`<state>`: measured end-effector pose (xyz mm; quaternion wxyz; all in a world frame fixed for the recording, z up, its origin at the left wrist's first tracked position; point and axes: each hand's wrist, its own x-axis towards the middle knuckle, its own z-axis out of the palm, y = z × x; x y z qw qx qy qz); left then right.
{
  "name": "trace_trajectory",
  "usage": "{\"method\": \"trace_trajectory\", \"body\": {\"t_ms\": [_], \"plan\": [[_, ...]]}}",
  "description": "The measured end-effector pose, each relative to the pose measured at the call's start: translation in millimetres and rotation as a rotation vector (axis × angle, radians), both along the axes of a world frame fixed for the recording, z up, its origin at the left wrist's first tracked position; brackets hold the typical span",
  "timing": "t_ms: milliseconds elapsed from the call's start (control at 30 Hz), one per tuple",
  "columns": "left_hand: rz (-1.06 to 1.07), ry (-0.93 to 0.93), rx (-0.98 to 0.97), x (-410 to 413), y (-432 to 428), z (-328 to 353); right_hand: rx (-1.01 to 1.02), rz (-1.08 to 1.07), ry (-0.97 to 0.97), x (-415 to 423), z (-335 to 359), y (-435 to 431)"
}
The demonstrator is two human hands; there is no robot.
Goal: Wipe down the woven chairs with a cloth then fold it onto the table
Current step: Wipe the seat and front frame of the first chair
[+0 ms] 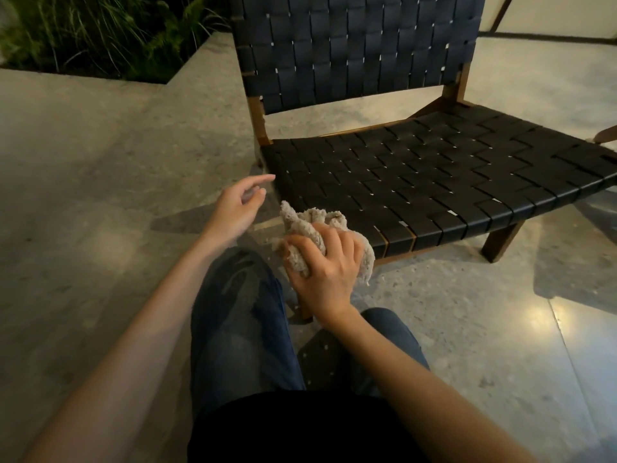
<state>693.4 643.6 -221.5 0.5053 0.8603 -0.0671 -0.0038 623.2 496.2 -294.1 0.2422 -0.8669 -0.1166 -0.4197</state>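
Two hands reach toward the black woven-strap chair with a brown wooden frame (434, 175): the right hand (325, 265) is clenched around a bunched grey terry cloth (310, 225) at the seat's near front corner, wadded, I judge, to give a firm pad for wiping. The left hand (238, 205) hangs loose and empty just beside that corner, fingers half curled, probably ready to steady the frame. No worktop is in view, only the speckled grey stone floor (100, 162).
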Motion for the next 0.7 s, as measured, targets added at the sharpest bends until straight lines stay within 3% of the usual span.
{"method": "trace_trajectory", "body": {"t_ms": [167,300,467,700], "plan": [[-0.021,-0.013,0.02,-1.6,-7.4,3.7,-0.56,0.323,-0.222,15.8,-5.1,-46.7],[-0.067,0.013,0.022,-0.8,-19.1,6.8,-0.848,0.493,-0.101,29.6,8.8,-93.0],[-0.166,0.026,0.066,10.2,-48.6,5.7,-0.721,0.199,0.268,29.7,26.2,-162.1],[-0.361,0.06,0.244,41.9,-119.3,-12.7,-0.465,-0.178,0.557,32.7,24.9,-215.3]]}}
